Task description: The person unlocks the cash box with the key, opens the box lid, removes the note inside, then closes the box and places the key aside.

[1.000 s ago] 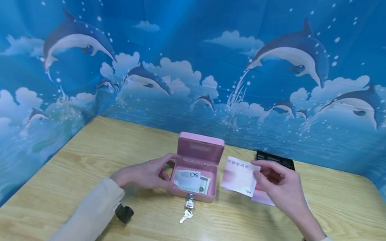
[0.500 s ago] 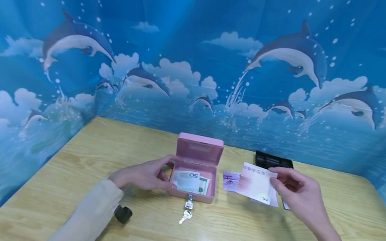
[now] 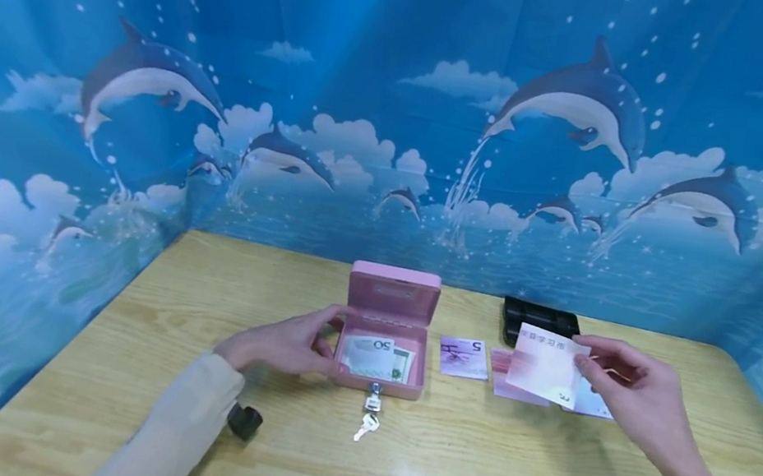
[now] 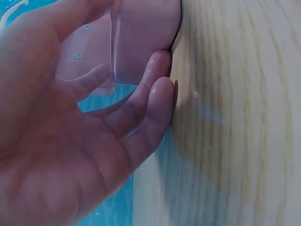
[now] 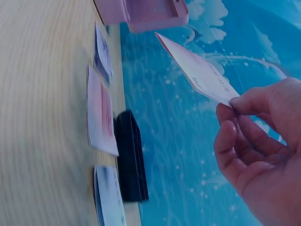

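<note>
R hand (image 3: 644,396) + pinched note (image 3: 547,366) now further right, away from pink box (image 3: 402,391) — purple note (image 3: 464,358) w/ the 5 fully uncovered, L end of pink note (image 3: 501,367) out too — more of blue note (image 3: 592,405) & black case (image 3: 540,316) showing

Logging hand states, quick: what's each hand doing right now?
Left hand: closed, holding the pink box at its left side.
Right hand: closed, pinching a banknote.

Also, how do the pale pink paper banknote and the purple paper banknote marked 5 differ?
The pale pink banknote is pinched aloft by the right hand; the purple banknote lies on the wooden table. The pale pink banknote looks partly white; the purple banknote looks darker. Both appear folded.
</note>
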### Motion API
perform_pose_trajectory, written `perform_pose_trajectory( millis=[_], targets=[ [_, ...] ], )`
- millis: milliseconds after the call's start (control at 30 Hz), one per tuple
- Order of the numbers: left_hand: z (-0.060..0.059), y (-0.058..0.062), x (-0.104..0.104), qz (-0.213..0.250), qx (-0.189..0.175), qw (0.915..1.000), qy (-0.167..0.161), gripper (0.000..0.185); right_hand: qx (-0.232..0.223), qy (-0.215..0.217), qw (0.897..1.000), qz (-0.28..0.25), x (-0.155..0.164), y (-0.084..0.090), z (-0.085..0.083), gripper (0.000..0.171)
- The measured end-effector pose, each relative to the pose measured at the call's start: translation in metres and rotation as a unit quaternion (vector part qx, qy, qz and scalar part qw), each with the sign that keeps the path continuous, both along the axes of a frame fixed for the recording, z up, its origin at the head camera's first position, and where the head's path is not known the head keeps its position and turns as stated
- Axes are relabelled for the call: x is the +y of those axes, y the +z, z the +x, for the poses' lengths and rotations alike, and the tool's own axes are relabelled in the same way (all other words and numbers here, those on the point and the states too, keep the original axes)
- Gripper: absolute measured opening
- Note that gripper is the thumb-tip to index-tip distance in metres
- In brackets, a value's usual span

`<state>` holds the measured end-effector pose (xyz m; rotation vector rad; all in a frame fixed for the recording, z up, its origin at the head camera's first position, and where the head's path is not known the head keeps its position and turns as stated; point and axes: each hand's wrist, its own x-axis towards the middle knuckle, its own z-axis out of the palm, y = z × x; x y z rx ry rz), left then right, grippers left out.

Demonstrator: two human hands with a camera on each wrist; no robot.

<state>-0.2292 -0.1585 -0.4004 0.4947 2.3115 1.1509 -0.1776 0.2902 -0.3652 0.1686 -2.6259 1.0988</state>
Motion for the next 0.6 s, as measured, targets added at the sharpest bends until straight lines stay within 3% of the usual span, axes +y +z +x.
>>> perform_pose_trajectory(
  millis=[300, 600],
  targets=[
    [-0.002, 0.005, 0.005, -0.030, -0.009, 0.9994, 0.014, 0.091, -0.022, -0.029, 0.999, -0.004, 0.030, -0.002, 0.000, 0.034],
    [-0.002, 0.006, 0.003, -0.027, -0.013, 0.9995, 0.010, 0.093, -0.015, -0.051, 0.999, 0.002, 0.051, -0.007, -0.001, 0.033]
  ],
)
